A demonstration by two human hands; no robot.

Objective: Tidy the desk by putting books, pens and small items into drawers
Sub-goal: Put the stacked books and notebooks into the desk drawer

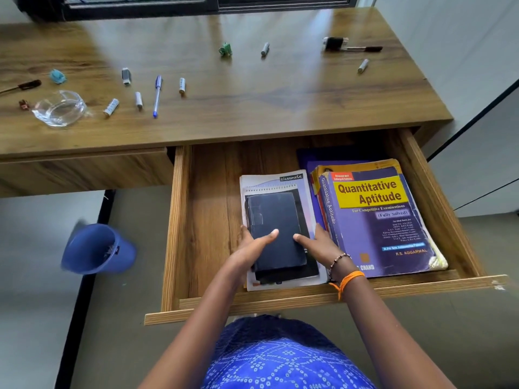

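The right-hand drawer (179, 220) of the wooden desk stands pulled out. Inside, a dark navy diary (273, 220) lies on top of a spiral pad and a "classmate" notebook (304, 192). My left hand (250, 245) grips the diary's left edge with its thumb on the cover. My right hand (320, 242) holds the right edge, thumb on top. To the right lies a purple "Quantitative Aptitude" book (376, 220) on other books. On the desktop (252, 102) a blue pen (157, 95), several batteries, a black marker (362, 48) and small items lie scattered.
A glass ashtray (60, 108) stands at the desk's left, with a teal clip (57, 76) and a black brush tip (26, 85) nearby. The left drawer front (84, 169) is closed. A blue bin (97, 248) stands on the floor under the desk. A window frame runs along the far edge.
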